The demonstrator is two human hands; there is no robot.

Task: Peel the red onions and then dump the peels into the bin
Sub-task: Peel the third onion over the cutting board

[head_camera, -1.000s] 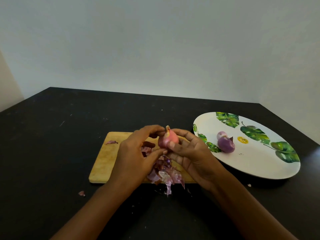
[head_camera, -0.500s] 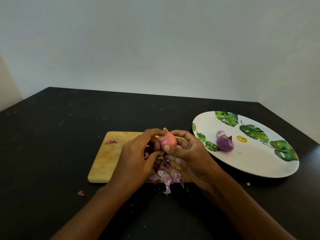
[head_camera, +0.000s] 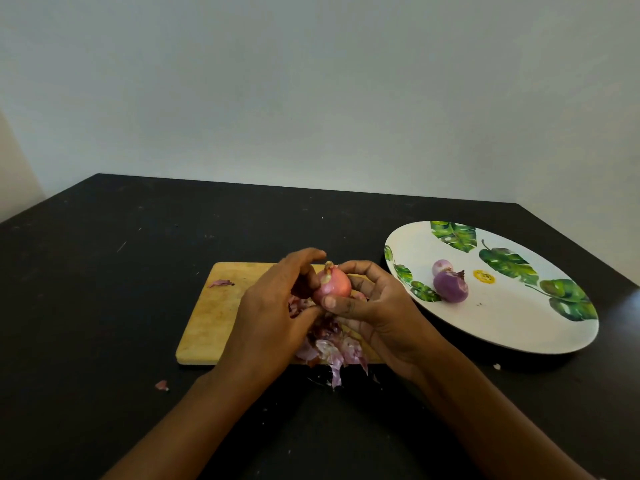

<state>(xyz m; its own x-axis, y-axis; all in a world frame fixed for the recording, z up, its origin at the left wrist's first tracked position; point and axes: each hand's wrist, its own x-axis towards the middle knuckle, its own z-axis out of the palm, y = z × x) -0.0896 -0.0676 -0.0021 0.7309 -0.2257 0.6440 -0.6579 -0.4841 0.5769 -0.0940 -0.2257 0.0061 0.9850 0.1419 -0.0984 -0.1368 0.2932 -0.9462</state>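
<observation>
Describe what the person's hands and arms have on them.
Nothing is worn: the left hand and right hand are bare, with no gloves, rings or watch showing, and both forearms show no sleeves.

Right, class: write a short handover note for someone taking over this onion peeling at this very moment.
Hands: right hand grips the red onion over the cutting board; left hand pinches its side.
Things: peels piled on the board's near edge, one scrap on the table; two peeled onions on the plate.
Done: two onions peeled.
Left: finish this one, then bin the peels; no bin in view.
</observation>
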